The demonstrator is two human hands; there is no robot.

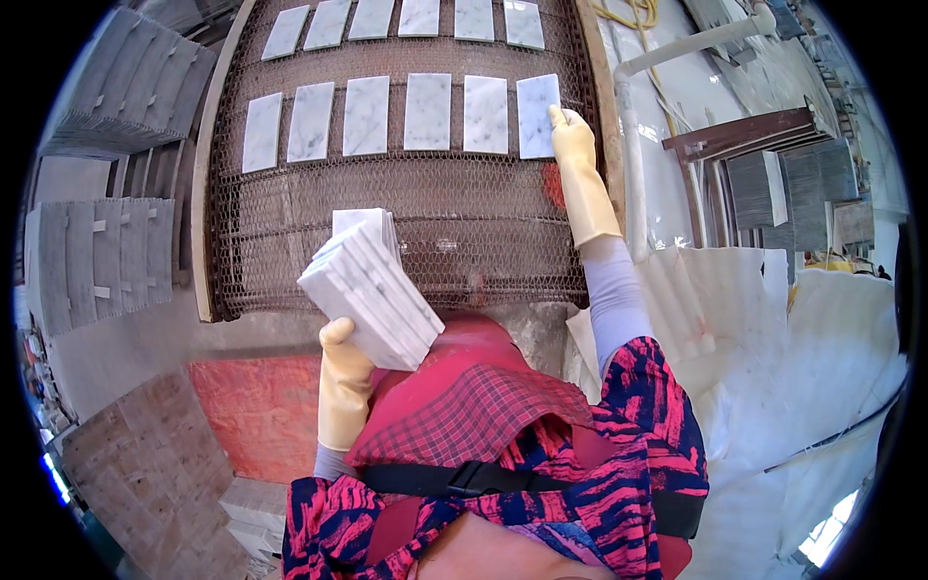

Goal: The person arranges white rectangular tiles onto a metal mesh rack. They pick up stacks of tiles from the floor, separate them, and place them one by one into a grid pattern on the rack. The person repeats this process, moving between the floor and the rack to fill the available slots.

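While the gloved left hand (345,372) grips a slanted stack of white, grey-veined marble tiles (372,295), bare mesh (483,198) lies beyond on the wood-railed surface (271,227). Farther off, the gloved right hand (570,135) touches the nearer row (426,111)'s rightmost tile (536,116), its grip unclear; another row of six (420,17) lies past an open strip (416,56).

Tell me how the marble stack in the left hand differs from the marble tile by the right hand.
The marble stack holds several pieces; the marble tile is single. The stack sits tilted in the gloved left hand; the tile lies flat on the wire mesh. The stack shows mainly edges, the tile its broad face. Both are white with grey veining.
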